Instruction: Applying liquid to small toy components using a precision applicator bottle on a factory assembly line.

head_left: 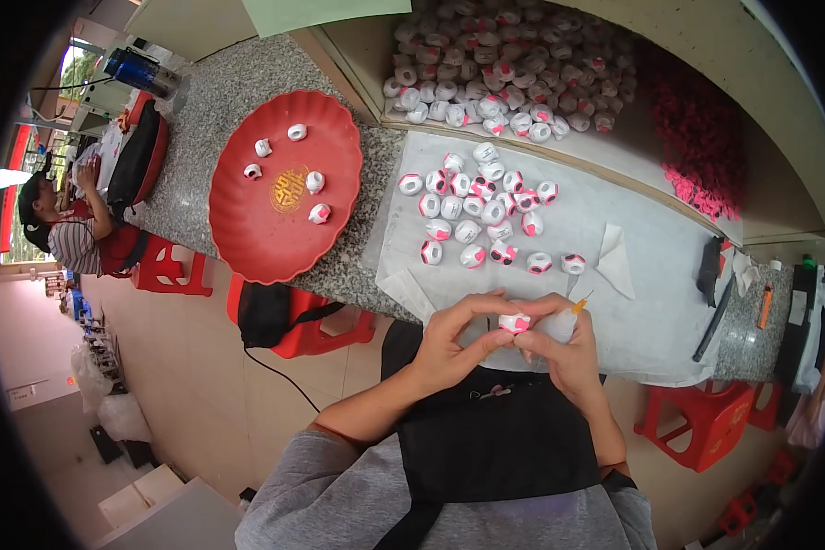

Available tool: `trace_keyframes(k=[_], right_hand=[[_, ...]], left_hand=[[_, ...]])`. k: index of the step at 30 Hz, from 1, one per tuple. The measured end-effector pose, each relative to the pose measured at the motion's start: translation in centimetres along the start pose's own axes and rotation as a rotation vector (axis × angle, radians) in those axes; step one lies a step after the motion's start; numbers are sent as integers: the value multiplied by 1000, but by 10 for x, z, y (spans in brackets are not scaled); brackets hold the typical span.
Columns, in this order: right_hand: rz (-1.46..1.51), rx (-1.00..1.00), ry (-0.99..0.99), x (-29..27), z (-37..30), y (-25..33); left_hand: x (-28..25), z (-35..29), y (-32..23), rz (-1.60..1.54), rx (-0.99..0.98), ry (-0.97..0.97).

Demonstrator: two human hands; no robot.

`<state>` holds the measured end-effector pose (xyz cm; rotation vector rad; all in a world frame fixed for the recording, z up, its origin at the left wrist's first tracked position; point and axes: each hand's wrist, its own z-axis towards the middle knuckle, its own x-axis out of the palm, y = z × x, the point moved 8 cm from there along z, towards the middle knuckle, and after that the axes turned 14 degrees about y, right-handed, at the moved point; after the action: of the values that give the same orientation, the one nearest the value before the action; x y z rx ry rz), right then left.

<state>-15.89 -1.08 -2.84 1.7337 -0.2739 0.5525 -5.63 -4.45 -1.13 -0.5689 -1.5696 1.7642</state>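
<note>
Between the fingertips of both hands sits a small white rounded piece with a pink patch (515, 324). My left hand (454, 344) pinches it from the left with thumb and fingers. My right hand (573, 353) wraps a translucent squeeze bottle (557, 325) whose yellow tip ends in a thin needle, pointing up and away; its thumb and forefinger also reach the piece. Beyond the hands, several similar white, pink and black pieces (467, 231) lie grouped on a white sheet (559, 302) over the worktop.
At left a red scalloped tray (284, 247) holds several white pieces. A shelf compartment behind has a heap of white pieces (513, 64) and a pile of pink parts (697, 137). Paper scraps (614, 261) and a black tool (713, 325) lie right. Another person (73, 229) sits far left.
</note>
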Motion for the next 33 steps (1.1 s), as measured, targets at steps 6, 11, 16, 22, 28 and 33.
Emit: trace_keyframes(k=[6, 11, 16, 22, 28, 33], right_hand=[[95, -36, 32, -4, -4, 2], [-168, -181, -227, -28, -14, 35], [-238, -170, -329, -59, -35, 37], [-248, -179, -394, -75, -48, 33], [-299, -352, -343, -67, -56, 53], [-303, -346, -366, -76, -58, 49]], left_hand=[[6, 16, -22, 243, 56, 131], [3, 73, -37, 653, 106, 227], [23, 113, -18, 1180, 159, 476], [18, 202, -22, 1199, 161, 174], [32, 238, -7, 1670, 349, -46], [19, 205, -25, 972, 20, 169]])
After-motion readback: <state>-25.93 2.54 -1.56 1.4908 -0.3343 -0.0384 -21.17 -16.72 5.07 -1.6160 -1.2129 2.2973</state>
